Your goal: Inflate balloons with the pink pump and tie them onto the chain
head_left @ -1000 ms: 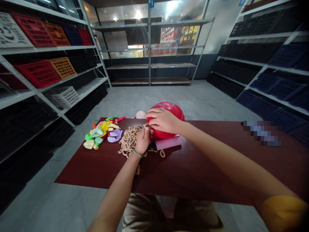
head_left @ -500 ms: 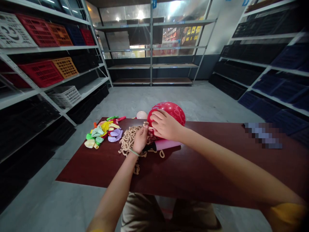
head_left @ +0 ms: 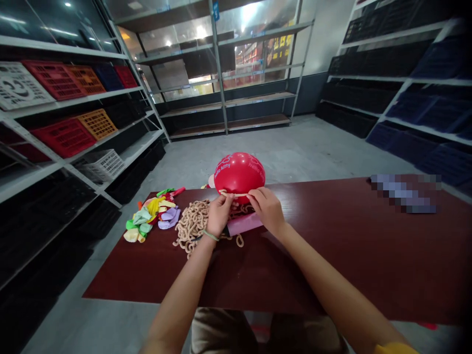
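A blown-up red balloon with printed lettering stands at the table's far edge, just beyond my hands. My left hand and my right hand pinch a thin beige strand that runs between them across the near side of the balloon. Under and left of my left hand lies a pile of beige cords or loops. A pink cylinder with a dark end rests below my hands, and one small loop lies nearer to me.
Deflated coloured balloons lie heaped at the left of the dark red table. A blurred, pixelated item is at the far right. Behind the balloon a pale round object shows partly. Shelves with crates stand around.
My right hand has left the balloon's front and moved apart from my left hand, with the strand now stretched between them. The balloon shows more fully. The camera view has tilted.
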Demonstrator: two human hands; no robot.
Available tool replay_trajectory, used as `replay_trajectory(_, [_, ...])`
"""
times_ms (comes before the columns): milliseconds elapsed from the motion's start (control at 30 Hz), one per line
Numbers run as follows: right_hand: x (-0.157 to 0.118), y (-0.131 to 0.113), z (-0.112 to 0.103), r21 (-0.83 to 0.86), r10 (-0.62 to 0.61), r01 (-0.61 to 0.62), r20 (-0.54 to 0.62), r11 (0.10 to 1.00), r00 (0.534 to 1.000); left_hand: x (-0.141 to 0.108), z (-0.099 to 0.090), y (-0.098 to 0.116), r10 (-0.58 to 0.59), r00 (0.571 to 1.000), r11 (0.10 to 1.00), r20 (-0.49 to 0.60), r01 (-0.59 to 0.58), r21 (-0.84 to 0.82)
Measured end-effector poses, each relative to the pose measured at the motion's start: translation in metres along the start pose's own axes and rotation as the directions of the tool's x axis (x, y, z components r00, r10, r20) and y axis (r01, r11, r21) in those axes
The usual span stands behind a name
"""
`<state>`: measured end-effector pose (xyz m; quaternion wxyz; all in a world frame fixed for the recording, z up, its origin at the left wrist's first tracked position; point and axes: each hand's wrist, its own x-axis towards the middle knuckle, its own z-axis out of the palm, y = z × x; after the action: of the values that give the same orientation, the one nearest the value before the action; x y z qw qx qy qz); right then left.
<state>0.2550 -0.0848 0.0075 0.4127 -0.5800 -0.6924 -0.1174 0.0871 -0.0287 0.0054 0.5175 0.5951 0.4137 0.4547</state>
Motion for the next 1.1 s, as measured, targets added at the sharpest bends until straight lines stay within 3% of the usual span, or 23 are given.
replay_trajectory(200, [-0.013, 0.004, 0.006, 0.181, 0.081, -0.080, 0.005, 0.980, 0.997, -0.007, 0.005, -0.001, -0.055, 0.997, 0.993, 0.057, 0.060, -0.105])
replay_trajectory(400, [-0.016, 0.000, 0.011, 0.230, 0.111, -0.116, 0.036, 0.966, 0.993, -0.013, -0.003, -0.003, -0.017, 0.999, 0.999, 0.047, 0.018, -0.034])
replay_trajectory(567, [-0.017, 0.003, 0.012, 0.206, 0.135, -0.124, -0.042, 0.971, 0.990, -0.016, -0.001, -0.005, 0.038, 0.988, 0.993, 0.148, -0.054, 0.105])
replay_trajectory(767, [-0.013, 0.002, 0.000, 0.182, -0.006, 0.016, -0.056, 0.983, 0.998, -0.017, -0.008, -0.006, 0.207, 0.970, 0.895, 0.129, -0.241, 0.376])
replay_trajectory(867, [-0.012, 0.000, -0.003, 0.243, -0.042, 0.056, -0.064, 0.968, 0.997, -0.018, -0.009, -0.005, 0.259, 0.950, 0.824, 0.177, -0.313, 0.473])
replay_trajectory(967, [-0.012, 0.000, 0.000, 0.249, -0.095, 0.099, -0.028, 0.964, 0.995, -0.020, -0.007, -0.003, 0.282, 0.927, 0.779, 0.246, -0.371, 0.506])
replay_trajectory(1100, [-0.014, 0.002, 0.004, 0.214, -0.140, 0.143, -0.027, 0.966, 0.990, -0.020, -0.006, -0.004, 0.302, 0.917, 0.771, 0.260, -0.395, 0.499])
